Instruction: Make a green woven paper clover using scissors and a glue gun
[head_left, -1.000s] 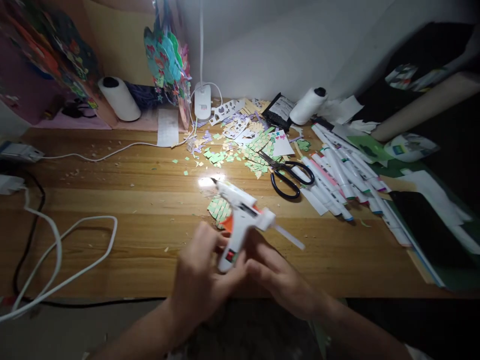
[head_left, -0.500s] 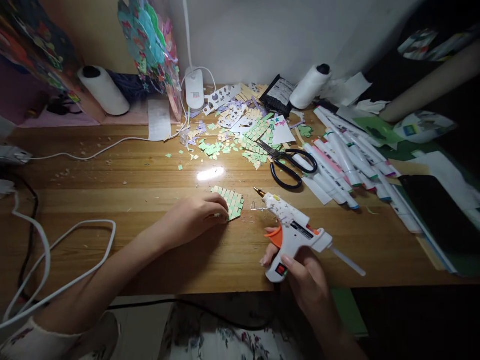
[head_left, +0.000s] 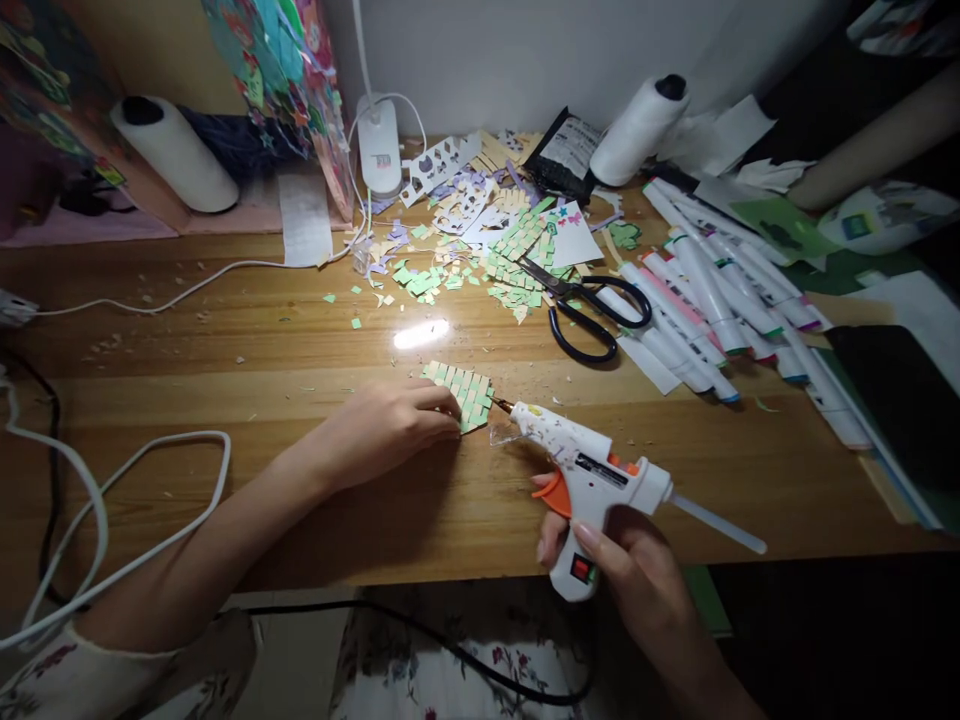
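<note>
My right hand is wrapped round the grip of a white hot glue gun with an orange trigger. Its nozzle points left and touches the right edge of a small woven green-and-yellow paper piece lying on the wooden desk. My left hand rests on the desk with its fingers curled, and the fingertips press down the paper piece's near left edge. A clear glue stick pokes out of the gun's back end.
Black scissors lie beside a heap of paper scraps. A row of white markers fills the right side. White cables loop at the left. Thread rolls and a lamp base stand at the back.
Both hands held the glue gun together a second ago. My left hand let go and settled on the woven paper piece; my right hand brought the nozzle to its edge.
</note>
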